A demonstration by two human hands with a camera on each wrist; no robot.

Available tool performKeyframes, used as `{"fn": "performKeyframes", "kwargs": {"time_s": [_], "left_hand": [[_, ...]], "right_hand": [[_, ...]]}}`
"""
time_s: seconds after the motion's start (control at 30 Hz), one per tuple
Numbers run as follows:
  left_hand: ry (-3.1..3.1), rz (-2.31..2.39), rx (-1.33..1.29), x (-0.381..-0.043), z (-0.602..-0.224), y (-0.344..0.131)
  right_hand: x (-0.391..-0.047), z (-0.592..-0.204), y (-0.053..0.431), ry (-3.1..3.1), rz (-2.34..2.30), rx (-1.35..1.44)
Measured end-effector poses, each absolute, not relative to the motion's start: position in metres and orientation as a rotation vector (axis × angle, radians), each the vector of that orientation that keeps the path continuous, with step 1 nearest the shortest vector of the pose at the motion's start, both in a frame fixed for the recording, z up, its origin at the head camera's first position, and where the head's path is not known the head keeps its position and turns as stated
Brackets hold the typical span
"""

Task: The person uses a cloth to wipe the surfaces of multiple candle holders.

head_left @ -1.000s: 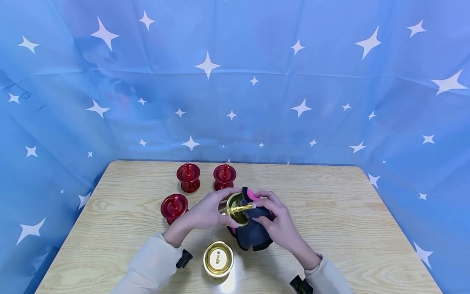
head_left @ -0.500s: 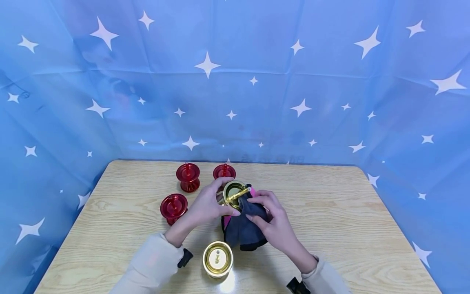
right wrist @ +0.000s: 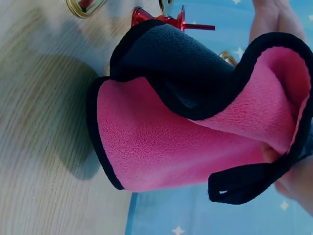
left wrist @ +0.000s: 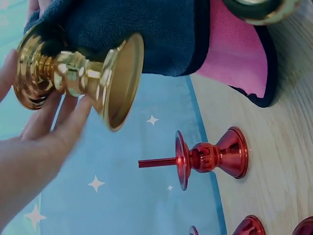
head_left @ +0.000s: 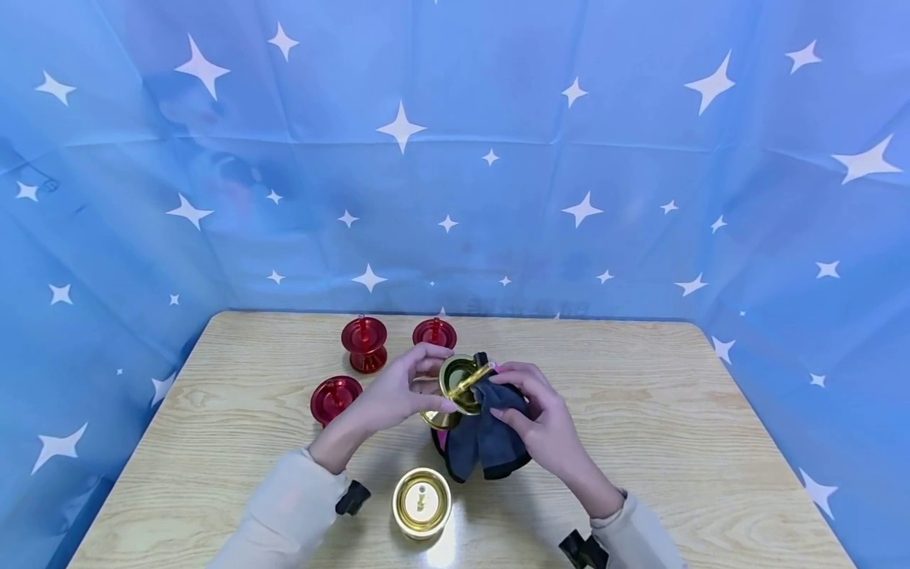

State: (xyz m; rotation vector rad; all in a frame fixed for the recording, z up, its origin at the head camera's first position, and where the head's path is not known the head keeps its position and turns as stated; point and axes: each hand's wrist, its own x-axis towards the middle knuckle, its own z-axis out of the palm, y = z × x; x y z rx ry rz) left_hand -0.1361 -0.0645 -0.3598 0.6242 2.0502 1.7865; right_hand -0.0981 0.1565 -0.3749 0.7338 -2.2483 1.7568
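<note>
My left hand (head_left: 391,395) grips a gold candle holder (head_left: 442,420) above the table, its cup and central spike tilted toward the right. In the left wrist view the candle holder (left wrist: 73,73) shows its narrow stem and flared foot, with fingers round the stem. A dark grey and pink cloth (head_left: 490,442) hangs from my right hand (head_left: 547,423), which pinches it against the cup's right side near the spike. Pink underside and black edging of the cloth (right wrist: 161,142) fill the right wrist view, hiding most of the right hand and nearly all of the holder.
Another gold candle holder (head_left: 422,503) stands upright near the table's front. Red candle holders stand at the back left (head_left: 365,340), back middle (head_left: 434,332) and left (head_left: 336,399), beside the left forearm. A blue star-patterned curtain (head_left: 455,158) borders the wooden table (head_left: 675,435).
The held candle holder has risen slightly and turned, so its foot now shows below the cup. The cloth swung left, then back right, with the right hand staying beside the cup.
</note>
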Motion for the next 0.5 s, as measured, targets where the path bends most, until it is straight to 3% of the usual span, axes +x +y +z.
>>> {"fn": "performKeyframes", "kwargs": {"time_s": [0.5], "left_hand": [[2.305, 1.821, 0.625, -0.132, -0.367, -0.052]], "right_hand": [[-0.092, -0.377, 0.142, -2.263, 1.716, 0.668]]}}
